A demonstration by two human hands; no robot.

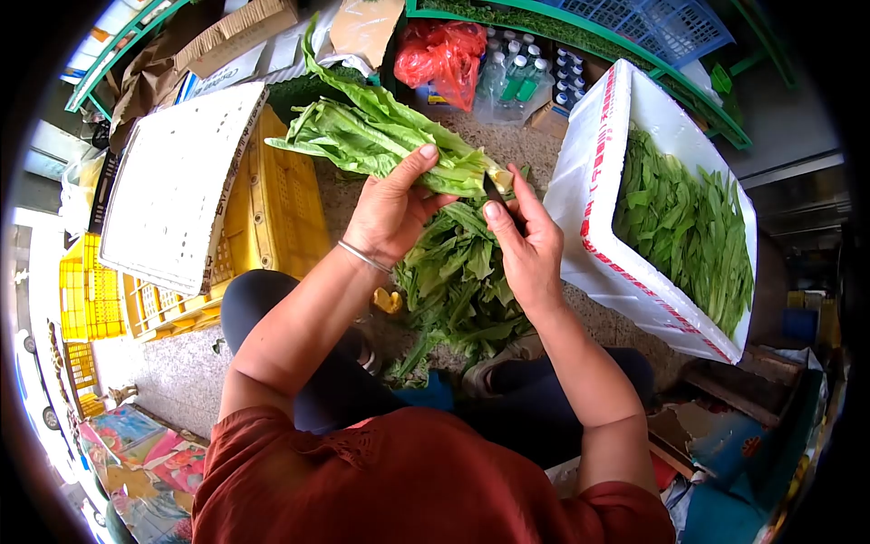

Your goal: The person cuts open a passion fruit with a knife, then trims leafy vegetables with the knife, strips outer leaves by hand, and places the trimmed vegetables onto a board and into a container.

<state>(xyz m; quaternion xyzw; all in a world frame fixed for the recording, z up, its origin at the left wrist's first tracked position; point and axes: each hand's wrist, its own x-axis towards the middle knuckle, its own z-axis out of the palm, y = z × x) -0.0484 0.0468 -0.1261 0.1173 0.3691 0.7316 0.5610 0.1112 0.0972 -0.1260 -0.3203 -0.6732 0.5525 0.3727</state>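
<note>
Over the pile (462, 272), left hand (391, 216) pinches lettuce (362, 136), right hand (533, 249) clamps knife (492, 189) at butt (498, 176); likely trimming, cut needs steady hold.

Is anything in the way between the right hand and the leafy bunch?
Nothing visible blocks the right hand; only its own knife comes between, at the pale stem end of the leafy bunch.

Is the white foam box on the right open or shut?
Open: the foam box has no lid over it, and leafy greens show inside.
</note>
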